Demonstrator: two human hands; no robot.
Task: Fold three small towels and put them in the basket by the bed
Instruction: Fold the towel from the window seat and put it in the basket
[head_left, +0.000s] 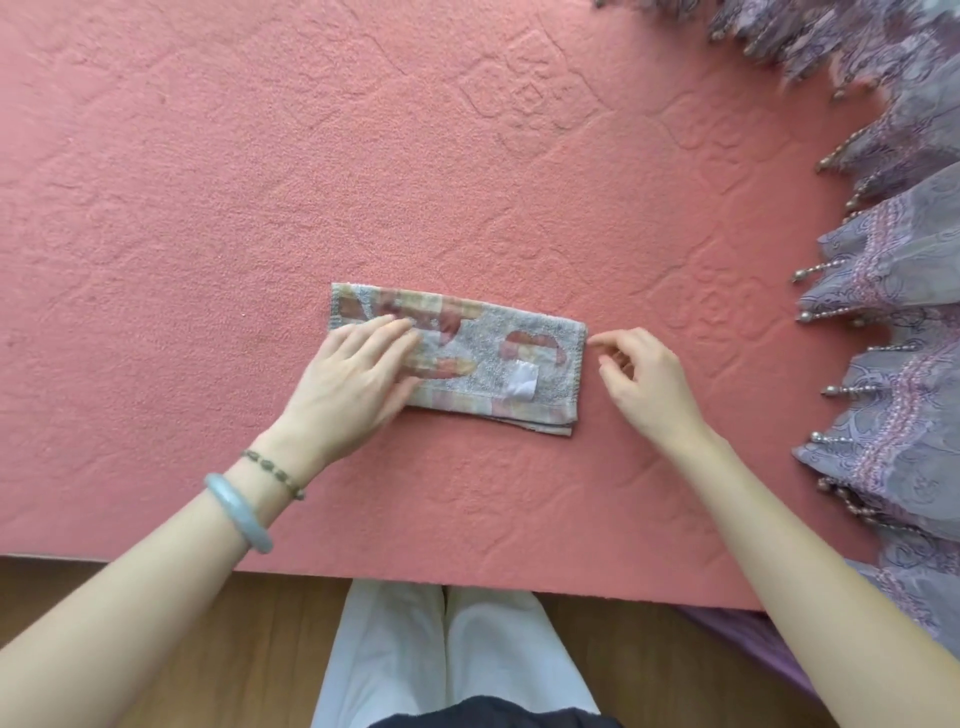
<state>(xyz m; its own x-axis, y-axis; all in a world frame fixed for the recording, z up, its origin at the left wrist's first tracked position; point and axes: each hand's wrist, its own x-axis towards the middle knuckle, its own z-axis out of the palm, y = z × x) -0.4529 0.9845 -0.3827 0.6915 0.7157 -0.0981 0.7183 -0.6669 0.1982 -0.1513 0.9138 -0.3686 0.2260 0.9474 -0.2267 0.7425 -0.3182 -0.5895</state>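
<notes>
**A:** Status, left to right?

**B:** Left hand (358, 379) lies flat on the 9 o'clock end of the towel (498, 358). Its fingers (384, 332) are straight, pressing down and gripping nothing. The towel sits mid-bed (260, 182), folded into a long strip.

**A:** Right hand?

**B:** Right hand (649, 384) is just beside the towel's 3 o'clock edge, fingers loosely curled and holding nothing. Contact with the edge is unclear. A beaded purple cloth (893, 260) lies further toward 3 o'clock.

**A:** Progress?

**B:** Judged early. One towel is part-folded, and another fold is probably due. No other towels and no basket are in view, so nothing is logged as placed.
</notes>
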